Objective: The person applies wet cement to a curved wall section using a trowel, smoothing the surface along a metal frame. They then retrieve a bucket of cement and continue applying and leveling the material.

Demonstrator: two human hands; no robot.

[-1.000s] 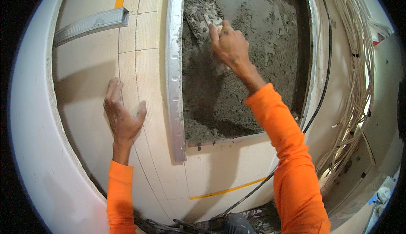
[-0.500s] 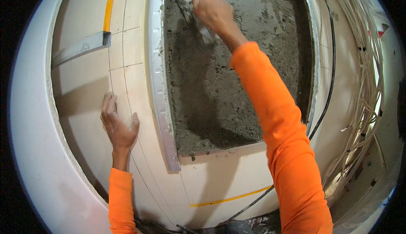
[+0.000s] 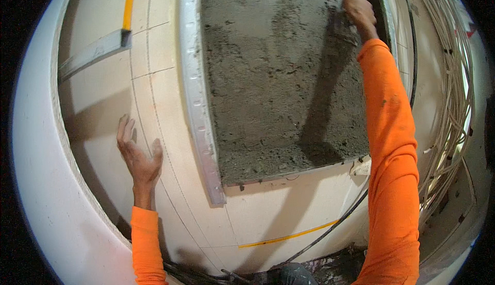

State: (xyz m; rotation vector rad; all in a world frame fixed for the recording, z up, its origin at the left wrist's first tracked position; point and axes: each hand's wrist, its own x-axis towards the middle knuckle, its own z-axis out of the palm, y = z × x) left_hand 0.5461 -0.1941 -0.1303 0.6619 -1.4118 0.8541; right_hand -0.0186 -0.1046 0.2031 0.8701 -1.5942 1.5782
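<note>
My right hand (image 3: 360,12) is closed round a plastering trowel (image 3: 340,24) smeared with wet mortar, near the far right corner of a framed recess. Its blade lies against the grey mortar (image 3: 258,94), smooth toward the far side and rough and crumbly near the lower edge. The trowel's handle is mostly hidden by my fingers. A perforated metal edge strip (image 3: 193,94) runs along the left side of the mortar. Left of that strip, my left hand (image 3: 139,158) rests open on the pale board surface (image 3: 170,115), fingers apart and holding nothing.
A short metal channel (image 3: 95,55) meets a yellow strip (image 3: 130,6) at the upper left. Another yellow strip (image 3: 289,236) lies below the recess. A bundle of pale cables (image 3: 454,89) hangs at the right, beside a black cable (image 3: 412,37). Pencil lines cross the board.
My right hand has swept the trowel from the far left to the far right of the mortar, leaving a smoother surface behind. My left hand stays on the board.
</note>
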